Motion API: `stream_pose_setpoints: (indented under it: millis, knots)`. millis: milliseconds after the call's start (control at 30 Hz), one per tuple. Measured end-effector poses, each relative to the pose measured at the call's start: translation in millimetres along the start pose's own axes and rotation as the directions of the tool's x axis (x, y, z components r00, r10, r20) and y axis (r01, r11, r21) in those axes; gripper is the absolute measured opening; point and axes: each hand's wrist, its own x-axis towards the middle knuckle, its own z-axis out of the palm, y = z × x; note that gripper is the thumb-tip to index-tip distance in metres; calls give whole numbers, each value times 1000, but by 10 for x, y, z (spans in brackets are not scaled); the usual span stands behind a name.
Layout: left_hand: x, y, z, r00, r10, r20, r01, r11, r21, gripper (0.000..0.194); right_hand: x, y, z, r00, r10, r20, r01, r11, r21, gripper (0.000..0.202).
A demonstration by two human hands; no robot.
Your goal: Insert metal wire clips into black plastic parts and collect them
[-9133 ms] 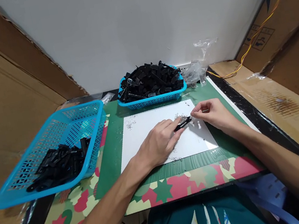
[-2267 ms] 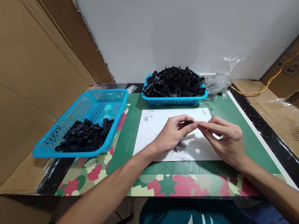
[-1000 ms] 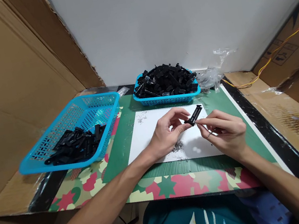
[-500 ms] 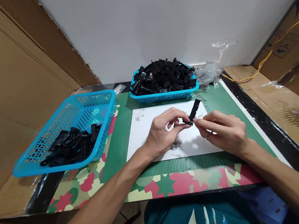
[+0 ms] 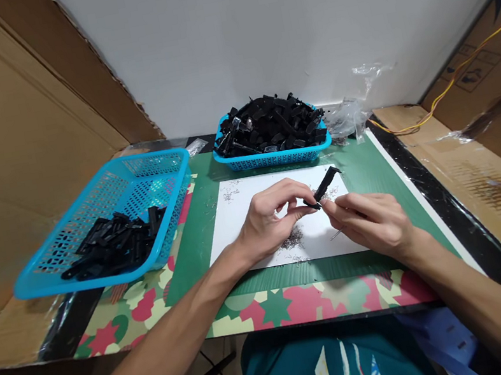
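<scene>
Over the white sheet (image 5: 219, 232), my left hand (image 5: 271, 215) pinches a long black plastic part (image 5: 326, 183) near its lower end. The part slants up to the right and has a hooked far tip. My right hand (image 5: 372, 218) is closed, its fingertips close against the part's lower end. A thin metal tool (image 5: 336, 234) sticks out below the right palm; its working end is hidden, so its kind is unclear. Beneath the hands lies a pile of tiny dark metal pieces (image 5: 293, 239), too small to make out.
A blue basket (image 5: 274, 158) heaped with black plastic parts stands at the back. Another blue basket (image 5: 97, 282) at left holds more black parts. Clear plastic bags (image 5: 348, 120) lie at back right. Cardboard walls flank the table, and a yellow wire (image 5: 439, 102) hangs at right.
The black part has turned a little in my left fingers, so its hooked tip now shows in profile. Both hands stay nearly in place; the view has shifted slightly.
</scene>
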Motion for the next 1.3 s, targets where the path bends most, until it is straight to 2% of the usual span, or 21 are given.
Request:
stream_pose_setpoints:
  millis: [300,500,667,833,967,1033,1133,1233,1300]
  knots:
    - [-7,7,12,996,-92,-17,91,994,-53,7,7,-34,30,997,-23,-73,25,999,23,25]
    - [-10,16,21,990,-133,-56,131,990,-45,5,13,-43,25,1000,-15,17,15,1000,-2,25]
    - [6,16,13,960,-270,-69,263,960,-91,5,35,-18,5,1000,12,17,-12,1000,4,22]
    - [13,-34,12,922,-388,8,378,894,-242,11,-10,63,-17,992,124,37,-125,992,12,27]
    - [12,-49,24,901,-427,76,429,851,-302,16,-25,106,-38,990,130,47,-131,991,22,25]
    - [14,-30,19,905,-419,76,424,867,-263,15,-22,118,-46,990,125,64,-127,991,32,24]
    - [8,-3,-5,931,-358,76,364,927,-87,18,-32,138,-40,986,108,123,-111,994,20,27]
    - [-16,-24,-23,974,-207,87,195,973,126,22,-65,156,-8,980,83,179,-87,996,12,28]
    - [-40,-59,-21,990,-99,104,71,967,245,21,-83,160,13,972,76,221,-84,996,26,27]
